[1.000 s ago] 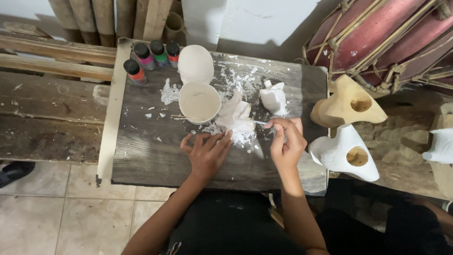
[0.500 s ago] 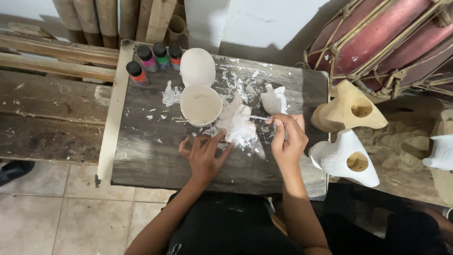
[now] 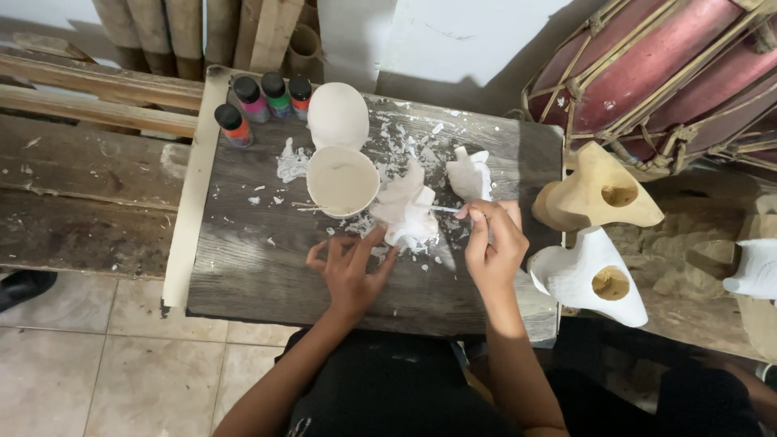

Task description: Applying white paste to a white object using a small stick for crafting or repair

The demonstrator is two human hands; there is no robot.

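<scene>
Meanwhile, the left hand (image 3: 350, 271) is resting spread-fingered, fingertips touching the lumpy white plaster figure (image 3: 407, 212). The right hand's (image 3: 494, 247) fingers are pinching a thin white stick (image 3: 443, 210), its tip meeting that figure.

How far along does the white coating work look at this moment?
Done: one beaked carving beside the board is already white. In hand: the left hand steadies a white piece while the right hand works it with a thin tool, near the bowl of white paste. Left: a second beaked carving is bare wood, and the paint bottles stand capped.
</scene>
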